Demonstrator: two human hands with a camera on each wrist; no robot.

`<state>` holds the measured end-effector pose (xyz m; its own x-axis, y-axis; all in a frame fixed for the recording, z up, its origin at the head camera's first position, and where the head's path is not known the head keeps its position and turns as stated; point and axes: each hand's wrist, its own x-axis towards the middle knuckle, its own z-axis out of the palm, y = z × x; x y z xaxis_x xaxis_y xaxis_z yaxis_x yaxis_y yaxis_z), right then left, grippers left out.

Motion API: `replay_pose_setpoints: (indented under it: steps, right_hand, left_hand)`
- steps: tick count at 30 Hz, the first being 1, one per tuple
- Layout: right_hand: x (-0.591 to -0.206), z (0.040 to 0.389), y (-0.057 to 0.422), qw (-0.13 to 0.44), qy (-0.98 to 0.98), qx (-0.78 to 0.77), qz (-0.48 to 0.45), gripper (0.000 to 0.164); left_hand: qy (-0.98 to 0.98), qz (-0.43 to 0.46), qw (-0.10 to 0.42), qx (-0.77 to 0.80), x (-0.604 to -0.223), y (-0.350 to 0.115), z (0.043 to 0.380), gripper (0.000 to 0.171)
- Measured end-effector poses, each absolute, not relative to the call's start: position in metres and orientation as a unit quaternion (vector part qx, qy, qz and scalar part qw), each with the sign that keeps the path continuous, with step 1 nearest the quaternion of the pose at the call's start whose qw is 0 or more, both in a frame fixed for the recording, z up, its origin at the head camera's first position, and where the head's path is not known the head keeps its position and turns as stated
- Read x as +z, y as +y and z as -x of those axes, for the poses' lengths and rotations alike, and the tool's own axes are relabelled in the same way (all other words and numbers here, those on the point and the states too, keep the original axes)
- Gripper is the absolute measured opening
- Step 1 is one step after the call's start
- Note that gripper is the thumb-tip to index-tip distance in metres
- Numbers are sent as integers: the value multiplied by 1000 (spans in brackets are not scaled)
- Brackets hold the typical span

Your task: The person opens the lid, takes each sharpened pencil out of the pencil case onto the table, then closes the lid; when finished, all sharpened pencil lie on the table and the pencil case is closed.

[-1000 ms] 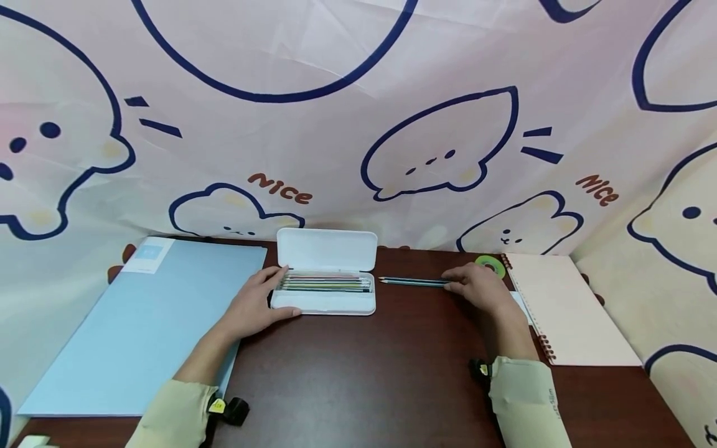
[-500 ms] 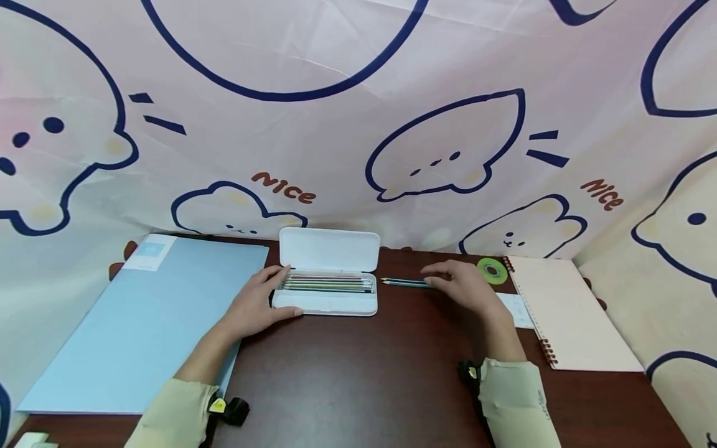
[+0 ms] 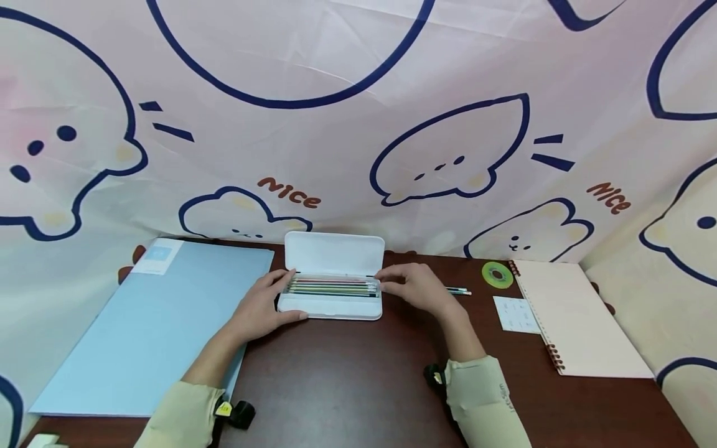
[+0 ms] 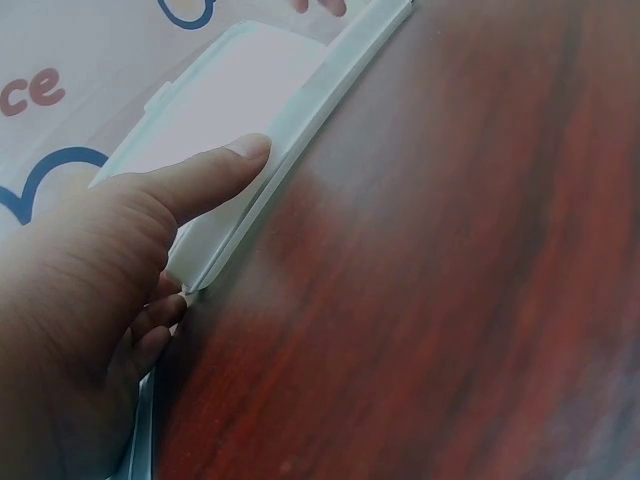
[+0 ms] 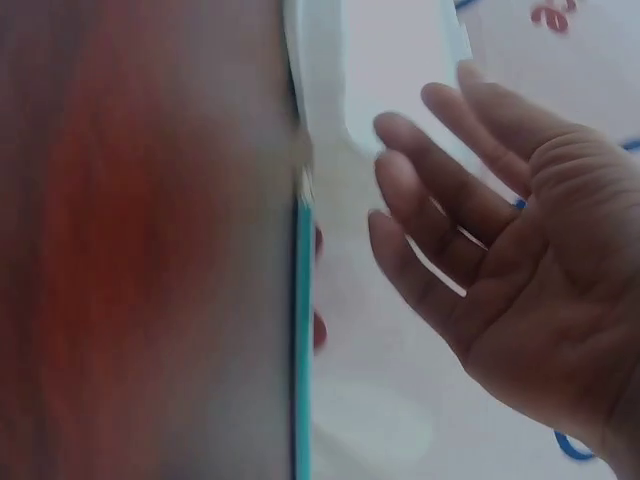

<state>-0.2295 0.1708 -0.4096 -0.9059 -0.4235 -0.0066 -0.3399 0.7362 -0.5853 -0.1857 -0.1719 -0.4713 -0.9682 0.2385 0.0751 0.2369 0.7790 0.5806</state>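
Note:
A white pencil case (image 3: 330, 307) stands with its lid raised near the back of the table; several pencils (image 3: 333, 287) lie side by side in it. My left hand (image 3: 257, 311) grips the case's left end, the thumb on the front edge, as the left wrist view shows on the case (image 4: 250, 90). At the right end of the case is my right hand (image 3: 417, 287), fingertips right at its rim. The right wrist view shows those fingers spread and relaxed, holding nothing. Loose pencils (image 3: 459, 290) lie on the table, partly hidden behind my right hand; a teal pencil (image 5: 303, 330) points at the case.
On the left lies a large light blue folder (image 3: 157, 330). To the right are a spiral notebook (image 3: 582, 323), a green disc-like roll (image 3: 497, 274) and a small white printed card (image 3: 515, 314). A patterned cloth (image 3: 336, 155) hangs close behind the case.
My right hand has moved left, away from the loose pencils' far end and along them to the case's right end. My left hand has stayed on the case.

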Motion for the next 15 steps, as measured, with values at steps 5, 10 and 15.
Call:
replay_pose_setpoints:
  steps: [5,10,15]
  right_hand:
    - [-417,225,151,105,912,-313,245,26]
    - [-419,221,143,113,916,-292,250,24]
    - [-422,220,139,101,928,-255,252,24]
  left_hand:
    - [943,-127,0,308,-471,-171,186,99]
    - [943,-127,1,307,-472,-171,186,100]
    - [944,-126,3,306,-472,-171,185,100]
